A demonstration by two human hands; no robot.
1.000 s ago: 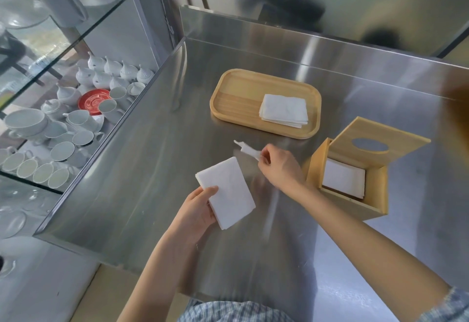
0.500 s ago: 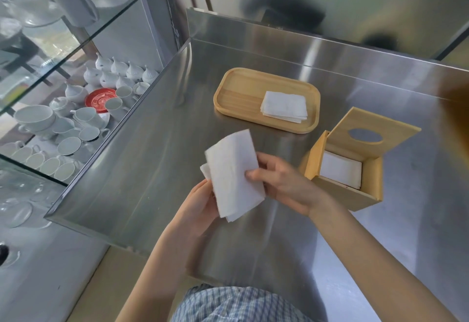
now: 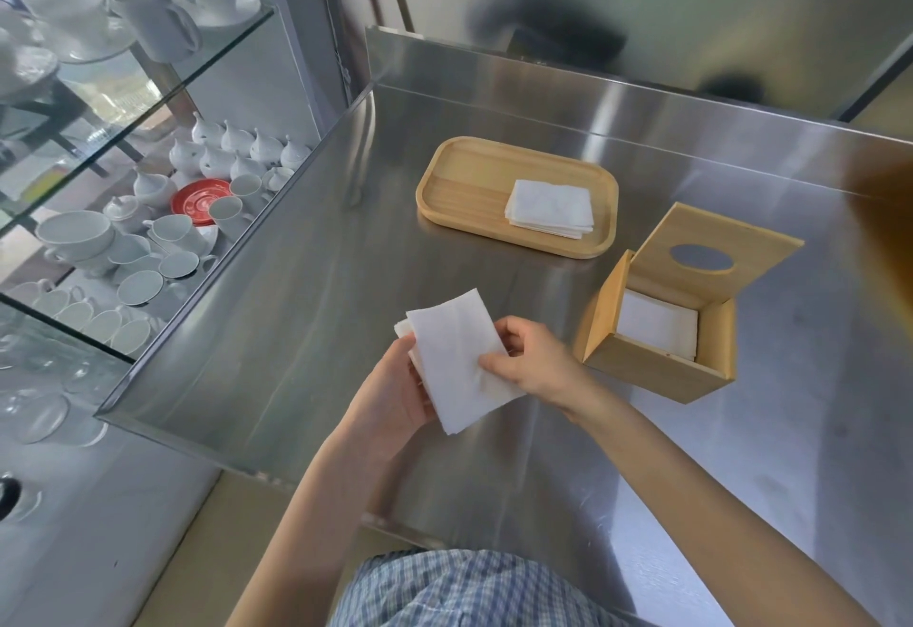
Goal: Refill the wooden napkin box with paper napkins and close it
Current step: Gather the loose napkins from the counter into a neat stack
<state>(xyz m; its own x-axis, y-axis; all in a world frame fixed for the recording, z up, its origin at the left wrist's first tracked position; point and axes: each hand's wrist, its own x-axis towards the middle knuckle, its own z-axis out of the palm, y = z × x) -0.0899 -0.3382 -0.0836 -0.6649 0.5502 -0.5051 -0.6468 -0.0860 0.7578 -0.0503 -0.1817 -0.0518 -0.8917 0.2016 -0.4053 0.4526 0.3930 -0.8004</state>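
The left hand's (image 3: 395,394) fingers sit behind the folded napkin (image 3: 462,362) it holds, so how they curl there cannot be told; a second white edge peeks out at the napkin's upper left, and whether that is another sheet or a fold is unclear. The stack of napkins inside the wooden napkin box (image 3: 657,330) is partly hidden by the box's near wall, and its depth cannot be judged.

There is one box, one wooden tray (image 3: 464,187), one loose pile of napkins (image 3: 549,207) on the tray, and one napkin bundle in the hands. The box stands on the steel counter (image 3: 306,290) with its lid (image 3: 719,251) tipped up and back, the oval slot showing. The tray lies just beyond the box and to its left. The shelves of white cups (image 3: 99,241) stand far to the left of the box, well apart from it, too crowded to count.

Both hands are closed on the napkin, just left of the box and nearer the person. The left hand cradles it from beneath, and the right hand (image 3: 531,362) pinches its right edge between thumb and fingers
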